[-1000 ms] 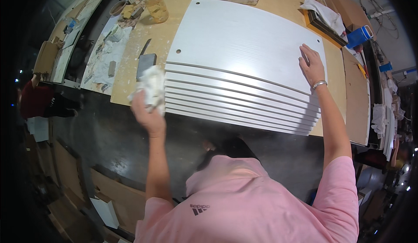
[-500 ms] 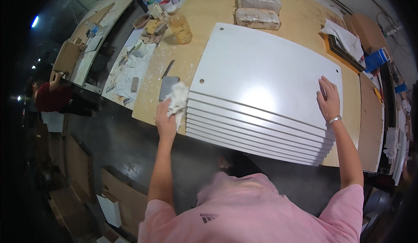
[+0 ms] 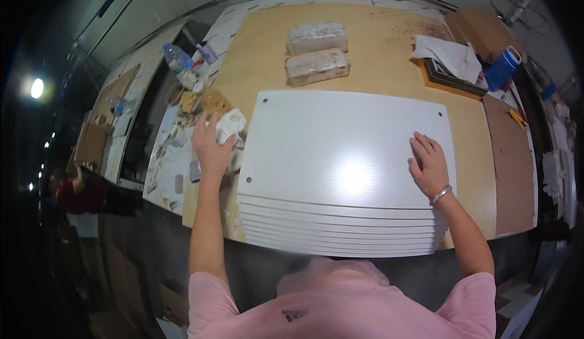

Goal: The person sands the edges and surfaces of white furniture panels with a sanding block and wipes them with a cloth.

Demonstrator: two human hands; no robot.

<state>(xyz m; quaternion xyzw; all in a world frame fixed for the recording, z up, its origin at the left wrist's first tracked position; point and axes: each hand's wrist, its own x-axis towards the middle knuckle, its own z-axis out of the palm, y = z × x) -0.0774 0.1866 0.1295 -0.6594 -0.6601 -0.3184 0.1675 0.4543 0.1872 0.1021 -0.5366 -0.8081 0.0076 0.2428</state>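
Observation:
Several white panels lie in a stepped stack, the top panel (image 3: 340, 138) showing a small hole at each of three corners. My right hand (image 3: 429, 167) rests open on the right part of that panel, fingers stretched forward. Left of the stack, my left hand (image 3: 211, 147) is open with fingers spread, reaching toward a jar (image 3: 216, 103) of yellowish liquid. A crumpled white rag (image 3: 232, 122) lies against the thumb side of this hand, partly hiding the jar. Beneath the wrist, a grey block (image 3: 195, 172) is partly covered.
Two wrapped, stained blocks (image 3: 317, 66) sit beyond the stack. Bottles (image 3: 176, 54) and small tubs crowd the left. To the right are a white cloth (image 3: 447, 56) on a dark tray, a blue container (image 3: 504, 68) and a yellow cutter (image 3: 517, 117). Another person (image 3: 79, 193) stands far left.
My left hand has moved forward and its fingers have opened from the rag, which now lies beside it by the jar. My right hand stays on the top panel. The view has shifted.

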